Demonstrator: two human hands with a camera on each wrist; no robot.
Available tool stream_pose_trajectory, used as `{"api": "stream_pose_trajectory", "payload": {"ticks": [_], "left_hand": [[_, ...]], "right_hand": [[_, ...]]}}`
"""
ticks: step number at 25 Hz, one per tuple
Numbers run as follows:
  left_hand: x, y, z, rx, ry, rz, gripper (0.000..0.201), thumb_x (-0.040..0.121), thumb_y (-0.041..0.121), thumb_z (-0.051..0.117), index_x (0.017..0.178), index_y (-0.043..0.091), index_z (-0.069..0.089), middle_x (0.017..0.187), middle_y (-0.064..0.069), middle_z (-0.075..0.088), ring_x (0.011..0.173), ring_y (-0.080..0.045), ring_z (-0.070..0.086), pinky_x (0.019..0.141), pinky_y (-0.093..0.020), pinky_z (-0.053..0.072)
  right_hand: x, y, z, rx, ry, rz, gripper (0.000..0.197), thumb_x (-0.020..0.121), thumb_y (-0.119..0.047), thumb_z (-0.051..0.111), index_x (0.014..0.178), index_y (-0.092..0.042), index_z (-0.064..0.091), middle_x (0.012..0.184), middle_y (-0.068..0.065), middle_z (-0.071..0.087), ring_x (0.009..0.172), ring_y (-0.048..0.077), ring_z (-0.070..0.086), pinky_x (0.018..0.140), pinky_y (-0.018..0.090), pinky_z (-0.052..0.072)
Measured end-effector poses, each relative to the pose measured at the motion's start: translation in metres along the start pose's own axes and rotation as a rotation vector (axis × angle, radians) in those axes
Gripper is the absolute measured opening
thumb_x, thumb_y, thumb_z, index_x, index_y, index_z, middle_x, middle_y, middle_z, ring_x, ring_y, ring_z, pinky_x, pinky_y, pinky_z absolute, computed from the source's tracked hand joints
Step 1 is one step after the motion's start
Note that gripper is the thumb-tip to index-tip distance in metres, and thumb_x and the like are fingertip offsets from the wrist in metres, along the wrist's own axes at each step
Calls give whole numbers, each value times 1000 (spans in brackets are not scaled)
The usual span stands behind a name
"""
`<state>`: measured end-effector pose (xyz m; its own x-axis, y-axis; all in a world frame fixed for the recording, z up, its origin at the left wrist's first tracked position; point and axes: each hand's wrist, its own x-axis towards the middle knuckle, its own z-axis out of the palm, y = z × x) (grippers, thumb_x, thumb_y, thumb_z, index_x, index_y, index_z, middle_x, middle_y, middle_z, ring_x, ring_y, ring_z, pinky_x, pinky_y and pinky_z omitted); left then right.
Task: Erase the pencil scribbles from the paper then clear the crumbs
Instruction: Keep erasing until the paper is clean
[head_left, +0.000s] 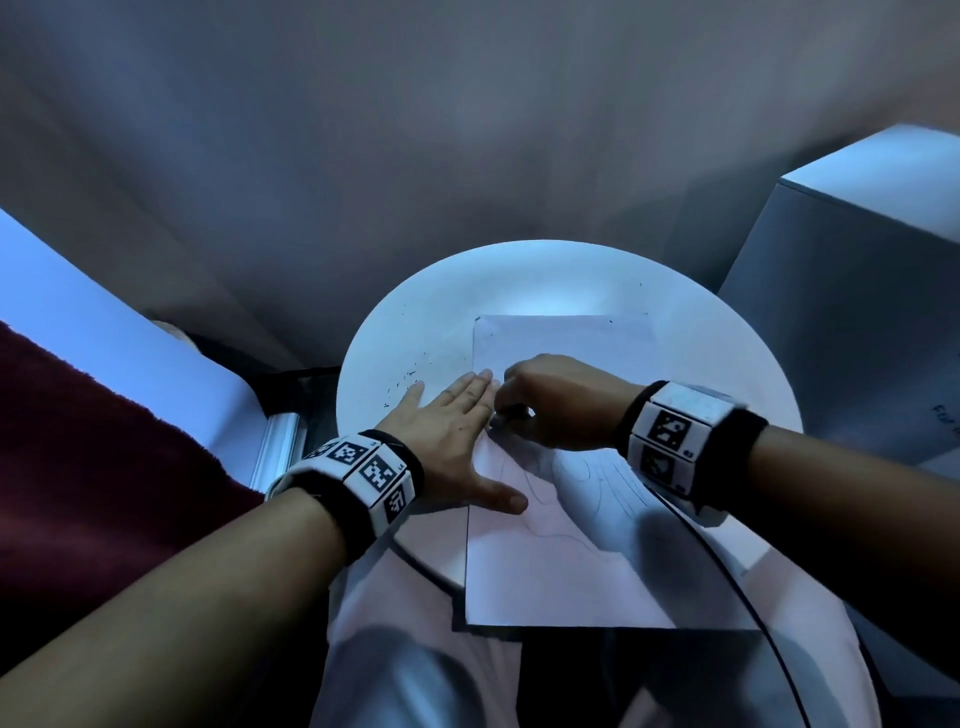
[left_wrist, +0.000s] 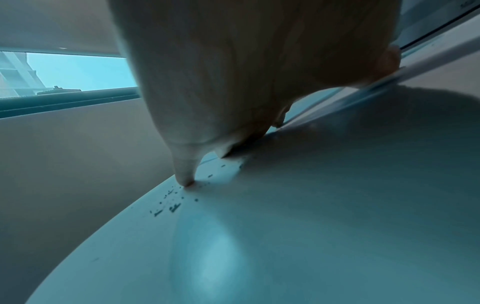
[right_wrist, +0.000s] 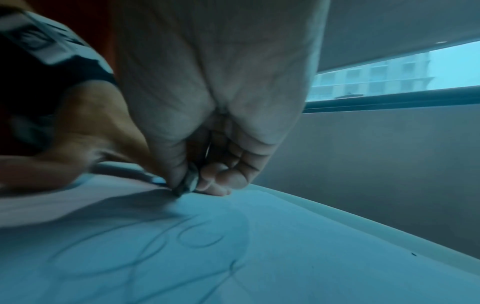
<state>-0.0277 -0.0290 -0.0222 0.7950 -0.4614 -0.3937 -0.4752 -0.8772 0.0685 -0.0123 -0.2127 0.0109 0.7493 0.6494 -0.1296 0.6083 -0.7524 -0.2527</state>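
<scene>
**Small round white table, one sheet on it**

So it's a round white table (head_left: 717, 364). A sheet of paper (head_left: 561, 561) lies flat on it, near edge hanging off the table's rim. Dark eraser crumbs (head_left: 408, 376) are scattered on the bare tabletop just left of the paper, plus a few specks past its far edge.

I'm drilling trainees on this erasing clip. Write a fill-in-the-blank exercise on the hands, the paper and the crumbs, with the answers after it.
1. The left hand lies flat, holding down the ____ edge of the paper.
2. The right hand pinches a small ____ against the sheet.
3. The dark crumbs lie on the round ____, beside the sheet.
4. Pencil scribbles remain on the sheet, so the erasing is ____ finished.

Missing words: left; eraser; table; not
</scene>
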Motion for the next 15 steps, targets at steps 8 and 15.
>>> {"api": "stream_pose_trajectory", "payload": {"ticks": [8,15], "left_hand": [[2,0,2,22,-13,8,143,50,104,28,157,24,-21,163,9,-28,150,-5,-21,122,-54,-6],[-1,0,0,24,-39,0,139,58,102,35,155,23,-24,162,9,-31,149,-5,-24,122,-55,-7]], "right_hand": [[7,10,-9,56,-14,-7,24,90,-34,60,84,-15,73,78,8,69,72,29,62,69,39,52],[-5,3,-2,96,-88,-30,29,90,-35,63,78,-10,71,76,11,69,70,29,61,67,37,51]]}}
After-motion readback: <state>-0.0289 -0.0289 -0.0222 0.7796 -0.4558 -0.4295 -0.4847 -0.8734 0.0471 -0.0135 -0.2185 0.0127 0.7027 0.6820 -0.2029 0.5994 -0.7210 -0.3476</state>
